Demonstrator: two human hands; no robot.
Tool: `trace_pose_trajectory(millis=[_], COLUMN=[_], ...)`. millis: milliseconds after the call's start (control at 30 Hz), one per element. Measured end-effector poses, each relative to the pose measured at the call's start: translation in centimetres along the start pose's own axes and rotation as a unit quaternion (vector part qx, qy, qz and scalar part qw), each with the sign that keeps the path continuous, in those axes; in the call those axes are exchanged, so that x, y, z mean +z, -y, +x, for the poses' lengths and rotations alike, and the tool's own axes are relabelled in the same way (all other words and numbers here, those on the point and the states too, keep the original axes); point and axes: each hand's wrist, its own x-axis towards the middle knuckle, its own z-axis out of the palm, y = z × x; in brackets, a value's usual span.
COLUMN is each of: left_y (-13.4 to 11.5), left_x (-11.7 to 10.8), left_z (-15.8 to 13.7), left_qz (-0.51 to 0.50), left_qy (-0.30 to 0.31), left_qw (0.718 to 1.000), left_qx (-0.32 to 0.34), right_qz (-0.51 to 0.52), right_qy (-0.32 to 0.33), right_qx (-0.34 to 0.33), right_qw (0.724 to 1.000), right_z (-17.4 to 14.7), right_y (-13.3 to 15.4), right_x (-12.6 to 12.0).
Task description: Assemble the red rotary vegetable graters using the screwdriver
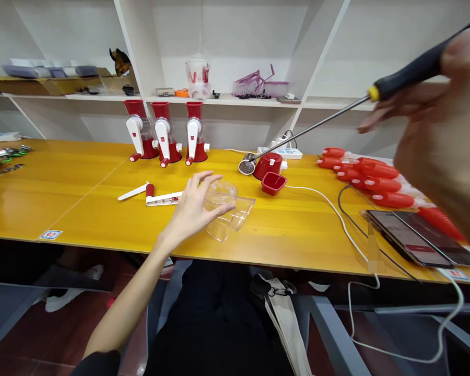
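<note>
My right hand (442, 125), large and blurred close to the camera, is closed around the black handle of a long screwdriver (405, 78) with a yellow collar. Its steel shaft slants down leftward, and the end overlaps a metal grater drum (247, 165) in the view; contact cannot be judged. My left hand (196, 206) reaches over the table, thumb and fingers apart in a C shape around a clear plastic grater housing (241, 211). The housing's round part (222, 192) shows between them. Left of this hand lie a white crank handle (162, 199) with a red knob and a white strip (133, 191).
Behind the housing are a red grater base (269, 164) and a red hopper (273, 183). Three assembled rotary graters (195, 133) stand along the back. Several red-handled items (376, 175), phones (411, 237) and a white cable (337, 214) occupy the right. Shelves (227, 99) rise behind the table.
</note>
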Motion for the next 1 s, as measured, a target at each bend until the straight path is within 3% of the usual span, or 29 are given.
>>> trace_pose_trajectory(millis=[100,267,367,533,633,733,833,1000], left_y=[-0.1,0.8,-0.2,-2.3,-1.9,-1.0,-0.8,-0.6], left_x=[0.6,-1.3,-2.4,-2.6,-2.6,-2.9,-3.0,-3.3], left_z=[0.0,0.2,-0.2,-0.9,-0.8,-0.4,-0.5,-1.0], left_qz=[0.010,-0.071,-0.060,0.069,0.035,-0.009,-0.016,0.055], left_qy=[0.013,0.091,0.089,0.104,0.137,0.124,0.107,0.120], left_qw=[1.000,0.989,0.992,0.992,0.989,0.990,0.993,0.991], left_qx=[0.019,0.095,0.062,0.014,0.042,0.065,0.055,0.000], right_qz=[0.044,0.061,0.067,0.087,0.097,0.094,0.093,0.107], right_qy=[0.041,0.113,0.127,0.155,0.174,0.194,0.203,0.211], right_qx=[-0.046,-0.032,-0.023,0.001,0.018,0.031,0.034,0.034], right_qw=[0.997,0.991,0.989,0.984,0.980,0.976,0.974,0.971], right_z=[-1.3,-1.4,-1.6,-2.2,-2.4,-2.6,-2.6,-2.7], right_y=[1.2,1.0,1.3,2.7,3.2,3.3,3.1,2.9], right_x=[3.0,4.0,4.5,5.9,6.7,7.2,7.5,8.0])
